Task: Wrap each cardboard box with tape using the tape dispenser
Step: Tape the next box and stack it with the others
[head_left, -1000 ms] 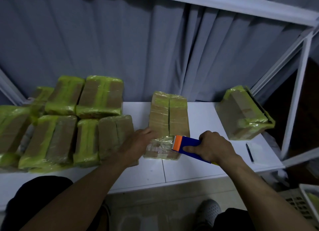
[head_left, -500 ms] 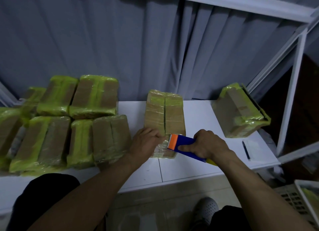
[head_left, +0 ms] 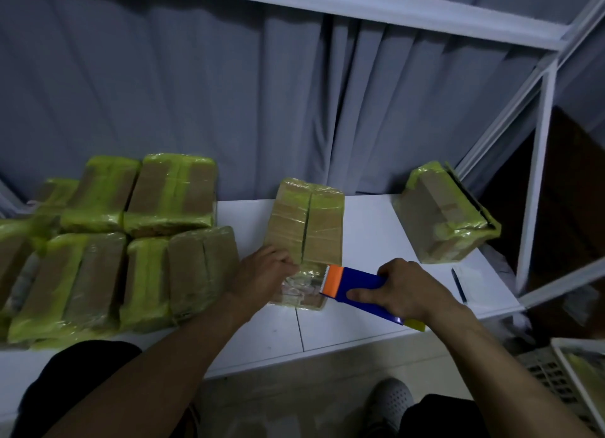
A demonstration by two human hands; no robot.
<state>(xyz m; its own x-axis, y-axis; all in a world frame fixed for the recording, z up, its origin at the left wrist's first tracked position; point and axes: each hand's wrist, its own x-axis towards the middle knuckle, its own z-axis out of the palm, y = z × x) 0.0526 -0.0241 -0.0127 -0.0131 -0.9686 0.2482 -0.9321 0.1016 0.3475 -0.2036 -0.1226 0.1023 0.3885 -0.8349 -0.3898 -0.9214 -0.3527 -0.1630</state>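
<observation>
A cardboard box [head_left: 307, 223] lies in the middle of the white table [head_left: 370, 228], partly wrapped in clear tape. My left hand [head_left: 262, 274] rests on its near left corner, fingers curled over the edge. My right hand [head_left: 409, 290] grips a blue tape dispenser [head_left: 357, 288]. The dispenser's orange cutter end sits against the box's near face, where crinkled tape shows.
Several boxes wrapped in yellow-green tape [head_left: 131, 241] are stacked on the table's left. Another wrapped box [head_left: 445, 221] stands at the far right beside a pen and paper [head_left: 465, 280]. A white rack frame [head_left: 537, 176] rises on the right; a crate [head_left: 569, 372] sits on the floor.
My left hand has slid from the box's left side onto its near corner. The dispenser stays at the box's near face, little changed.
</observation>
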